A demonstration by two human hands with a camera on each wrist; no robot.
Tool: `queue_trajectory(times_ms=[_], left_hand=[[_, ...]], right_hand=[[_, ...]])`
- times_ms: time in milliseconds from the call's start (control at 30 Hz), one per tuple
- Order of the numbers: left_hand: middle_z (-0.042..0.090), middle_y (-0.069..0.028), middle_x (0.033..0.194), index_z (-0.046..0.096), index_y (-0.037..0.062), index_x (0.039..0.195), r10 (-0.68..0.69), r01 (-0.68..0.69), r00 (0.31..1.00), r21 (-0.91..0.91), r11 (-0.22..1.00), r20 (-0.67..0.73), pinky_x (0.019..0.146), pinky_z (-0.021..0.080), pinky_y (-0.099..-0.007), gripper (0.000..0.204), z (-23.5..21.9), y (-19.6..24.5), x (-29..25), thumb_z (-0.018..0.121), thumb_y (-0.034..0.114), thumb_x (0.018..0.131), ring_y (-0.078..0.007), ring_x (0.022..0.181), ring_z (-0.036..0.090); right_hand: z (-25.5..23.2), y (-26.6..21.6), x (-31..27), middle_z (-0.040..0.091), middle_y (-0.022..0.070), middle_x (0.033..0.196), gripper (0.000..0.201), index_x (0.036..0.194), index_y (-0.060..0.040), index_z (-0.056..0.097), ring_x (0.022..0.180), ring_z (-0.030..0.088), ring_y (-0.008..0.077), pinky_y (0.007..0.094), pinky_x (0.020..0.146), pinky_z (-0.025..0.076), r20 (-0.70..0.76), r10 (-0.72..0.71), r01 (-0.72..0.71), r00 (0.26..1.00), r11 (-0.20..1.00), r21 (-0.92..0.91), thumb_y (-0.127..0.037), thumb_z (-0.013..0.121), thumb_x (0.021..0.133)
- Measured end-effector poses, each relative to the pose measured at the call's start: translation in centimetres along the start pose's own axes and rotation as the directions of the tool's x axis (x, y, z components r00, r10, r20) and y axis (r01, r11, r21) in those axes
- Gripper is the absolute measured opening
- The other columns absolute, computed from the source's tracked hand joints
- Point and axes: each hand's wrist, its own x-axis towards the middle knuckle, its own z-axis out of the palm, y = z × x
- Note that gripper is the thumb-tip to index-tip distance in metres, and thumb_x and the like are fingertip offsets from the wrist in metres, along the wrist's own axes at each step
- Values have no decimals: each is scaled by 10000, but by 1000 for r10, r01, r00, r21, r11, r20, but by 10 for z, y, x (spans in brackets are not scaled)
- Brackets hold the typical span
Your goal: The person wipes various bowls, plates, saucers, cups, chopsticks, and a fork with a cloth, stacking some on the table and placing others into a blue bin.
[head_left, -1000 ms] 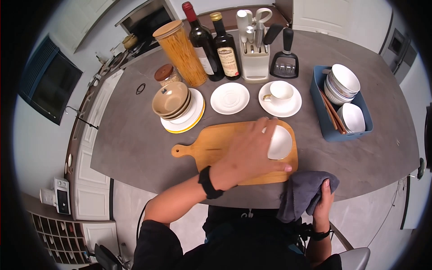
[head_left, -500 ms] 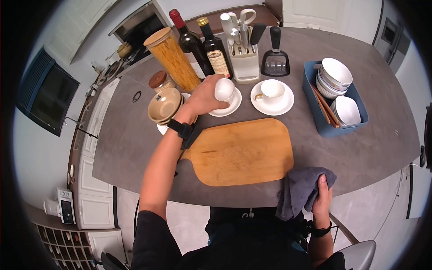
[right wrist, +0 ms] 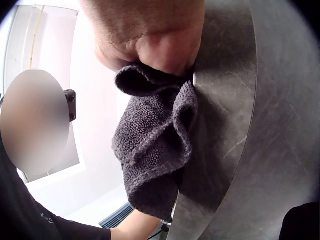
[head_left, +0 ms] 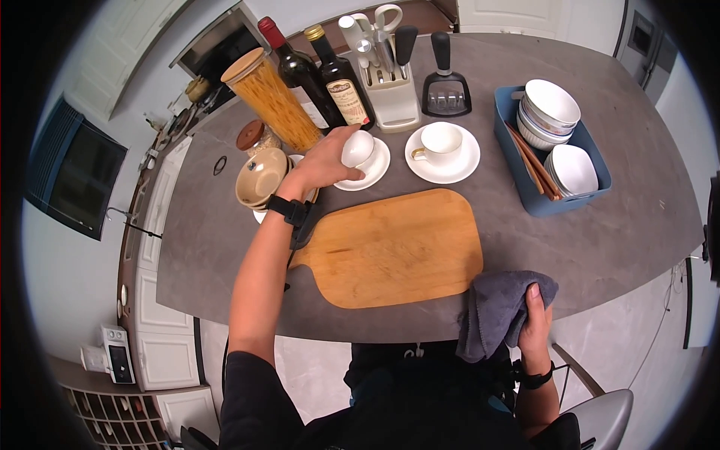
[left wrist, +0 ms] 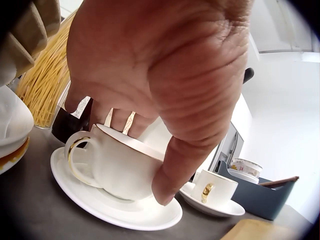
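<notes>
A white teacup (left wrist: 125, 162) with a gold-trimmed handle stands over its white saucer (left wrist: 112, 214), its base right at the saucer's middle. My left hand (head_left: 324, 161) grips this cup from above, thumb on the near side and fingers at the far rim. In my right hand (head_left: 535, 322) I hold a folded dark grey towel (right wrist: 150, 135) by the table's front edge; most of the fingers are hidden by the towel. To the right, a second white teacup (head_left: 441, 140) rests on its own saucer (head_left: 457, 169). A wooden cutting board (head_left: 397, 251) lies in front of the saucers.
Tan bowls (head_left: 261, 178) stacked on plates stand left of my left hand. Behind are a pasta jar (head_left: 274, 105), two dark bottles (head_left: 346, 94) and a knife block (head_left: 394, 101). A blue basket (head_left: 551, 202) with white bowls and chopsticks stands at the right.
My left hand has carried the teacup from above the cutting board to the left saucer and lowered it there. The right hand keeps its hold on the towel.
</notes>
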Motion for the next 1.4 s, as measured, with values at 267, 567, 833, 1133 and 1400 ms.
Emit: queue_trajectory(times_ms=[267, 567, 833, 1133, 1400], left_hand=[[401, -203, 1566, 320, 50, 1570, -9, 9, 1000, 86, 996, 0, 1220, 303, -380, 1052, -9, 9, -4, 874, 189, 687, -333, 1467, 371], [431, -203, 1542, 361, 56, 1547, -45, 35, 996, 127, 991, 75, 1208, 321, -393, 995, -13, 17, 2, 867, 215, 706, -344, 1448, 394], [532, -199, 1424, 427, 52, 1512, 131, -111, 988, 232, 966, -76, 1107, 426, -413, 956, 0, 14, -1, 865, 237, 683, -374, 1319, 523], [687, -170, 1037, 635, 32, 1098, 460, -316, 852, 456, 832, -248, 1142, 377, -512, 358, 87, 121, 18, 759, 87, 766, -325, 1117, 625], [679, -176, 797, 596, 39, 1058, 337, -288, 894, 197, 937, -296, 1134, 398, -495, 224, 73, 131, -7, 616, -30, 846, -363, 871, 682]], right_hand=[[0, -1, 1, 677, 123, 1150, 431, 1233, 44, 594, 1065, 637, 218, 352, 957, 476, 6, -23, 23, 1000, 1000, -4, -343, 533, 1052], [0, -2, 3, 680, 122, 1145, 427, 1215, 52, 612, 1058, 640, 219, 349, 959, 480, 21, -28, 28, 999, 1000, -7, -335, 523, 1058], [-1, 0, 4, 666, 127, 1176, 441, 1232, 49, 598, 1073, 630, 214, 348, 956, 479, 29, -63, 65, 998, 997, -49, -349, 535, 1054], [-3, 0, 14, 598, 140, 1378, 616, 1421, 2, 505, 1249, 592, 261, 413, 1072, 456, 84, 111, -135, 990, 915, 381, -485, 511, 1044], [8, -19, -15, 472, 126, 1529, 686, 1535, -23, 369, 1398, 466, 269, 438, 1178, 337, 107, -170, 104, 980, 884, 456, -525, 414, 1069]])
